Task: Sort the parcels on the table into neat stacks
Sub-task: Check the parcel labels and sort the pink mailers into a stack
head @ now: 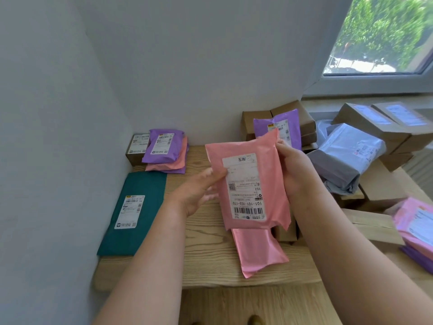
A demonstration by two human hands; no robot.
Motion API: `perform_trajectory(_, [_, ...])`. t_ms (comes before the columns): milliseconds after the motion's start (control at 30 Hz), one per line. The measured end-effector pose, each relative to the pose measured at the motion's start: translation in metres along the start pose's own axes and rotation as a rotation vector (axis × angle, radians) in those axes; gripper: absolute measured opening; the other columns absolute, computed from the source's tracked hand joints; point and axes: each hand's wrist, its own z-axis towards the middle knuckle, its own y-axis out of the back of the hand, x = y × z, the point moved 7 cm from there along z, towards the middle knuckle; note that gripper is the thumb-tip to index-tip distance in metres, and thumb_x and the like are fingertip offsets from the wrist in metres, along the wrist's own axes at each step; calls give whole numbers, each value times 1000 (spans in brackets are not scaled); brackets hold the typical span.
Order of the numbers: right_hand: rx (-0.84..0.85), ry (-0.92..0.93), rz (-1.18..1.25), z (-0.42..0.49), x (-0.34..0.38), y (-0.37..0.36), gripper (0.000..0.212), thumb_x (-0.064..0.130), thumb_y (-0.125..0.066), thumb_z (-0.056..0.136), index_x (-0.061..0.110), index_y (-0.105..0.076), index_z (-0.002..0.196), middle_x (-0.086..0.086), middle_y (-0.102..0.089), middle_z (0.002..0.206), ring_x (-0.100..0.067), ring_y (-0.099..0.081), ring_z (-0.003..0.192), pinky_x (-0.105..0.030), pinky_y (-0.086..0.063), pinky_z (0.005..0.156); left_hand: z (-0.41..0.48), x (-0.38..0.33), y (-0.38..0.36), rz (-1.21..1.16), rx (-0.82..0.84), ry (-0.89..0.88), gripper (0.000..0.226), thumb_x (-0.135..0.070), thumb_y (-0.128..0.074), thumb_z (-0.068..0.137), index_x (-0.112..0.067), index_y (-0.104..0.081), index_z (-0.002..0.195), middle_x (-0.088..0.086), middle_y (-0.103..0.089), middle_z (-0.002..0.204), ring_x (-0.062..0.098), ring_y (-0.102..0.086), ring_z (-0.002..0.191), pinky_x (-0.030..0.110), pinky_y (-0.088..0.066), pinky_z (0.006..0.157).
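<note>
Both my left hand (199, 191) and right hand (295, 171) pinch the pink parcel (269, 184). Its slick film may slip, missing the 10 o'clock stack (164, 148).

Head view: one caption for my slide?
Left hand and right hand hold a pink plastic mailer bag above a light wooden table.

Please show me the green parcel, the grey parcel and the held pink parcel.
green parcel (133, 212): head view, white label.
grey parcel (342, 160): head view, top face.
held pink parcel (247, 186): head view, white label.
</note>
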Motion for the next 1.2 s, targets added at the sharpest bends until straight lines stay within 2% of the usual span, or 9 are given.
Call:
perform_trajectory(167, [-150, 21, 24, -11, -2, 28, 16, 11, -58, 95, 7, -65, 109, -20, -62, 108, -34, -59, 104, -52, -44, 105, 6, 7, -20, -244, 30, 4, 46, -24, -71, 80, -9, -65, 123, 12, -71, 119, 23, -67, 107, 40, -52, 97])
perform_trajectory(400, [-176, 79, -92, -48, -12, 64, 36, 32, -48, 104, 7, -61, 126, -6, -72, 97, -20, -68, 87, -31, -58, 69, 30, 0, -35, -439, -102, -3, 13, -11, -61, 94, -12, -68, 106, 5, -77, 95, 18, -73, 86, 39, -57, 87])
perform_trajectory(500, [-242, 99, -183, -72, -26, 94, 42, 33, -57, 99, 4, -57, 130, -10, -72, 113, -22, -69, 98, -39, -56, 89, 38, 10, -59, -471, -82, 37, 21, -9, -60, 95, -11, -64, 116, 3, -76, 97, 13, -73, 83, 28, -61, 69])
perform_trajectory(600, [-310, 114, -128, -96, -32, 123, 50, 21, -73, 86, 5, -57, 130, -14, -71, 119, -28, -70, 108, -42, -58, 89, 37, 27, -99, -360, -14, 136, 18, -10, -59, 95, -15, -65, 112, -3, -77, 86, 9, -73, 75, 24, -59, 64])
perform_trajectory(733, [-514, 213, -80, -142, -9, 189, 43, 3, -68, 86, 1, -57, 128, -16, -73, 110, -27, -73, 93, -36, -61, 72, 33, 40, -172, -190, 60, 164, 21, -9, -64, 91, -14, -64, 112, 2, -75, 93, 13, -72, 77, 21, -55, 57])
perform_trajectory(867, [-685, 294, -167, -198, 40, 262, 31, -3, -63, 90, 12, -61, 116, -2, -74, 91, -11, -72, 72, -25, -56, 57, 39, 26, -242, 218, -67, -13, 79, -26, -75, 83, -12, -33, 149, 4, -49, 131, 21, -52, 116, 38, -50, 96])
perform_trajectory(933, [-712, 303, -213, -223, 64, 299, 28, -4, -62, 90, 12, -64, 113, -2, -74, 86, -10, -72, 68, -22, -53, 53, 37, 7, -293, 463, -57, -207, 91, -36, -76, 78, -16, -26, 151, 0, -39, 138, 16, -43, 123, 38, -42, 104])
perform_trajectory(1067, [-782, 305, -355, -277, 110, 376, 15, 3, -64, 90, 15, -72, 95, -1, -76, 81, -16, -72, 75, -29, -56, 64, 19, 7, -441, 711, 325, -405, 66, -27, -75, 85, -25, -45, 144, -8, -43, 138, 7, -49, 117, 13, -45, 84])
perform_trajectory(1200, [-816, 308, -372, -327, 143, 451, 7, 9, -69, 90, 13, -73, 94, -4, -76, 85, -14, -71, 73, -29, -56, 67, -3, 48, -570, 911, 661, -365, 27, -28, -74, 87, -29, -71, 113, -8, -67, 100, 6, -66, 90, 14, -54, 63])
